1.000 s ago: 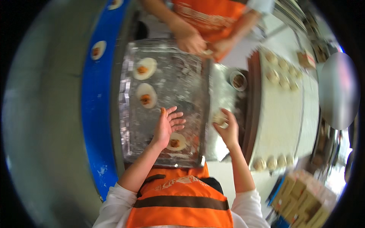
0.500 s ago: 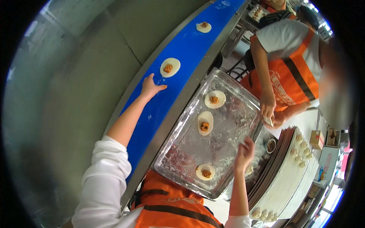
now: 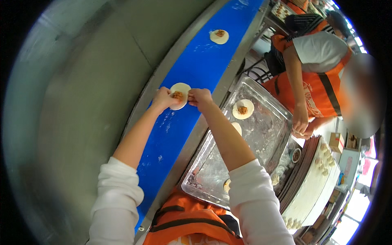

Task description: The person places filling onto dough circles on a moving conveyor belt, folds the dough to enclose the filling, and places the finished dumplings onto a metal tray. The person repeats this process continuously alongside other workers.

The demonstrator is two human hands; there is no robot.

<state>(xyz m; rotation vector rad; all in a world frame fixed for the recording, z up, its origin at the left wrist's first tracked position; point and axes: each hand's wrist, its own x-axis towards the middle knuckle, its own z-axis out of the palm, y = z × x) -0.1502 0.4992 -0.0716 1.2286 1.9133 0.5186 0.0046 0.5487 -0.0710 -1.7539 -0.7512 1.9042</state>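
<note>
A round dough wrapper with a lump of orange-brown filling rests on the blue conveyor belt, between my hands. At its left edge, my left hand has its fingers closed on the dough, the thumb close to the filling. My right hand pinches the opposite edge, fingers curled. Farther up the belt lies another filled wrapper. Inside the metal tray to the right is a filled wrapper; my right forearm partly covers two more.
A co-worker in an orange apron stands at the right, hands together beyond the tray's corner. Stacked boards with several small dough pieces stand at the lower right, beside a small bowl. Grey floor lies left of the belt.
My right hand has moved from over the tray across to the belt and onto the wrapper. My left hand has closed on its left edge. The belt's wrappers have shifted nearer.
</note>
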